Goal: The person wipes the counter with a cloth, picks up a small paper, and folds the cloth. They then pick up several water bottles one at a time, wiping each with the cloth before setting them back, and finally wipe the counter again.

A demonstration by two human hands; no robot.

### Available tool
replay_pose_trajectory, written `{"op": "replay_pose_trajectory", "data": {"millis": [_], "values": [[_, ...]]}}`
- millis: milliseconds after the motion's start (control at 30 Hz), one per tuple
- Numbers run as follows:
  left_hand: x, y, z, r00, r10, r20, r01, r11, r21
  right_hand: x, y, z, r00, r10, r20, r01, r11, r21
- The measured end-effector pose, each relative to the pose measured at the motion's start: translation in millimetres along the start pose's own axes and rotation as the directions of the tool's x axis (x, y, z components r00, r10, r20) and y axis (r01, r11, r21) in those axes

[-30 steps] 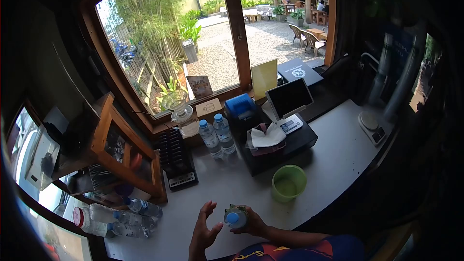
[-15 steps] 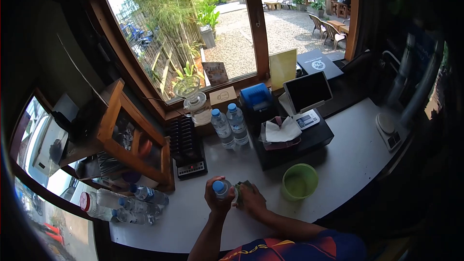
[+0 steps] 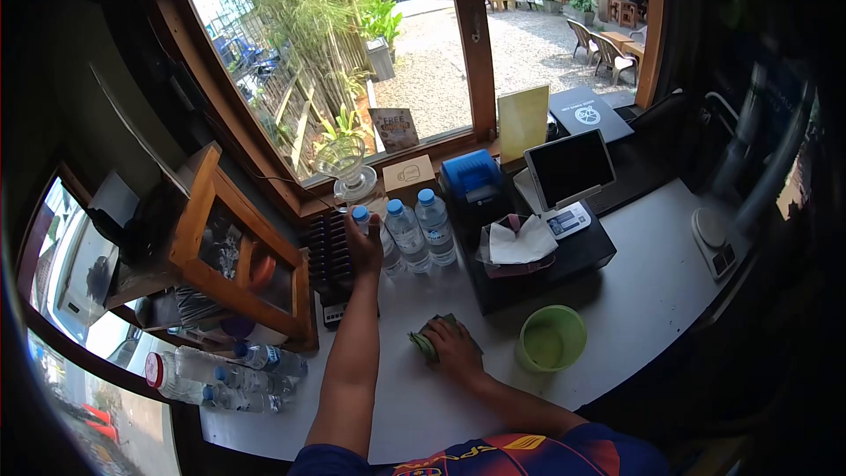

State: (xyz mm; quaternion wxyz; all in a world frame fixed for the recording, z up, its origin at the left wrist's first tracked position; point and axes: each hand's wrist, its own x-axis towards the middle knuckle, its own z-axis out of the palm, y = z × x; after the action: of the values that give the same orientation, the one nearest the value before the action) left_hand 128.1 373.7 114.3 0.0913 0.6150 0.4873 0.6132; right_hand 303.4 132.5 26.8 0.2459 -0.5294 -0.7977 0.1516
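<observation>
My left hand (image 3: pixel 364 251) reaches far across the counter, its fingers wrapped round a water bottle (image 3: pixel 361 214) with a blue cap. That bottle stands upright at the left of two more blue-capped bottles (image 3: pixel 407 234), close beside them. My palm and fingers cover much of its body. Nearer to me, my right hand (image 3: pixel 454 346) presses a folded green cloth (image 3: pixel 425 344) onto the white counter (image 3: pixel 397 388). The cloth shows past the fingertips on the left and above the knuckles.
A green bucket (image 3: pixel 552 339) stands right of my right hand. Behind it sit a black cash drawer (image 3: pixel 546 279) with tissues (image 3: pixel 522 242) and a tablet (image 3: pixel 571 167). Several bottles (image 3: pixel 251 379) lie at left by a wooden cabinet (image 3: pixel 256 286). A scale (image 3: pixel 712 242) is at right.
My left hand has carried the bottle forward and left, from beside the cloth to the row of two bottles. My right hand stays on the cloth, which has shifted slightly.
</observation>
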Motion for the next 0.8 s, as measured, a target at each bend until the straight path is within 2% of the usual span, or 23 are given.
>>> {"op": "replay_pose_trajectory", "data": {"millis": [167, 267, 467, 800], "values": [[-0.3, -1.7, 5.2, 0.999, 0.02, -0.027, -0.021, 0.999, -0.032, 1.7, -0.5, -1.6, 1.0, -0.001, -0.008, 0.001, 1.0, 0.017], [-0.4, 6.2, -0.7, 0.998, 0.0, 0.068, 0.005, 0.997, -0.08, 1.3, -0.3, -0.4, 1.0, -0.003, -0.022, 0.004, 1.0, 0.025], [4.3, 7.8, -5.8, 0.994, 0.016, 0.104, -0.004, 0.994, -0.113, 1.0, -1.8, -1.6, 0.999, -0.006, -0.033, 0.007, 1.0, 0.029], [2.4, 5.5, -8.3, 0.989, -0.01, 0.145, 0.015, 0.999, -0.038, -1.6, -2.3, -3.0, 0.998, -0.028, -0.054, 0.029, 0.999, 0.023]]}}
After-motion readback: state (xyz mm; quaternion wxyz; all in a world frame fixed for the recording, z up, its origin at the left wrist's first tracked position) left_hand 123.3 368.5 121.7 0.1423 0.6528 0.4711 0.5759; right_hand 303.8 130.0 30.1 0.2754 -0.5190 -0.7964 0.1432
